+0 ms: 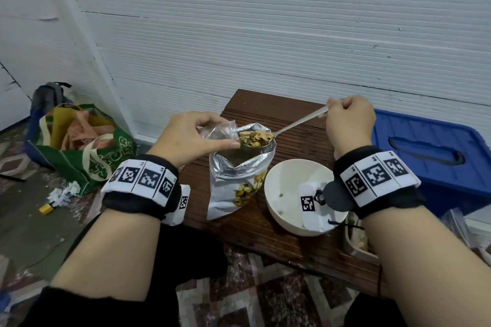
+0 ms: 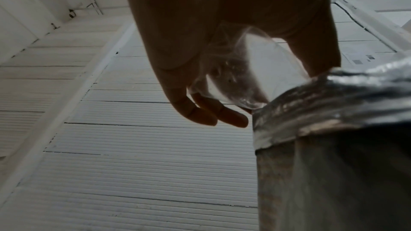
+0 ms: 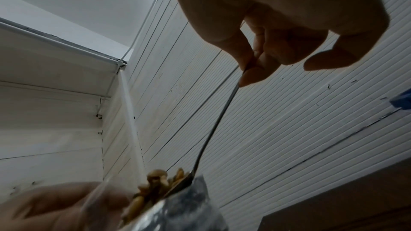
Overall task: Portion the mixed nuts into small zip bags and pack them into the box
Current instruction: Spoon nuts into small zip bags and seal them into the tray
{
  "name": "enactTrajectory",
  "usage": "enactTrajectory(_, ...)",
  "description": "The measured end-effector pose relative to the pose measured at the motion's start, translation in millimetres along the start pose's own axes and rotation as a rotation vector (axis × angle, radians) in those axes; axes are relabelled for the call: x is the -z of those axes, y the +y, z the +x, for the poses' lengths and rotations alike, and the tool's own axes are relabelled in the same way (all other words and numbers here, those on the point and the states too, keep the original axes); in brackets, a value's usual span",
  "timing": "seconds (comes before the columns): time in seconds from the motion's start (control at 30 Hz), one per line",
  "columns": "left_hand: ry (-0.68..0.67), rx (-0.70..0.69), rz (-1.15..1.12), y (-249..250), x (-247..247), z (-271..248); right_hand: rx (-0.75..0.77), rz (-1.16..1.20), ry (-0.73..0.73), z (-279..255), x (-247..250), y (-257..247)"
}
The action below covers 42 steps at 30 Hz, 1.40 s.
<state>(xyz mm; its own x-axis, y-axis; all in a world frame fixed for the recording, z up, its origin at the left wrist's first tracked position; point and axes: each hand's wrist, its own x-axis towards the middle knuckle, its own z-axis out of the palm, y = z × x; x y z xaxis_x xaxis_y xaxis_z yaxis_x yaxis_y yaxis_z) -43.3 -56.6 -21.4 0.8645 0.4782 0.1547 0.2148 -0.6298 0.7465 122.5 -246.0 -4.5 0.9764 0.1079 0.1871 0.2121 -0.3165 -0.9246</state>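
Nuts (image 1: 255, 138) sit heaped in the bowl of a metal spoon (image 1: 292, 126), which hangs right over the open mouth of the foil nut pouch (image 1: 239, 175) standing on the dark wooden counter (image 1: 297, 146). The right hand (image 1: 349, 123) has its fingers curled in, pinching the far end of the spoon handle between thumb and fingertips. The left hand (image 1: 190, 137) grips a small clear zip bag (image 1: 216, 131), thumb and fingers closed on the plastic; the bag is held just beside the spoon's load and against the pouch's rim, its mouth turned toward the nuts. From the left wrist view the bag looks crumpled inside the palm and I can't tell if anything is in it. A white bowl (image 1: 287, 180) stands just right of the pouch, almost bare inside. A blue lidded box (image 1: 425, 156) lies off the counter's right end. On the floor to the left slumps a green shopping bag (image 1: 87, 151).
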Motion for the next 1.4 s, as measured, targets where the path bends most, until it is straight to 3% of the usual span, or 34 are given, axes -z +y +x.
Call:
enactTrajectory(0.3,-0.05,-0.01,0.06,5,-7,1,0.029,-0.004,-0.053,-1,-12,-13)
enactTrajectory(0.47,0.021,-0.048,0.1,4,-17,3,0.016,0.056,-0.09,-10,-25,-15)
enactTrajectory(0.73,0.097,-0.014,-0.09,9,-22,2,0.266,0.341,-0.187,-26,-22,-25)
enactTrajectory(0.97,0.164,0.03,-0.181,-3,-6,1,0.392,0.479,0.06,-15,-2,-25)
enactTrajectory(1.07,0.132,0.033,-0.18,-3,-4,1,0.387,0.369,0.077,-15,0,-21)
enactTrajectory(1.17,0.101,0.041,-0.181,-1,-6,1,0.419,0.148,-0.094,-24,-8,-15)
enactTrajectory(1.3,0.103,0.053,-0.181,-3,-9,2,0.575,-0.288,-0.368,-39,-23,-1)
enactTrajectory(1.4,0.099,0.051,-0.173,-5,-9,3,0.667,-0.562,-0.468,-50,-32,6)
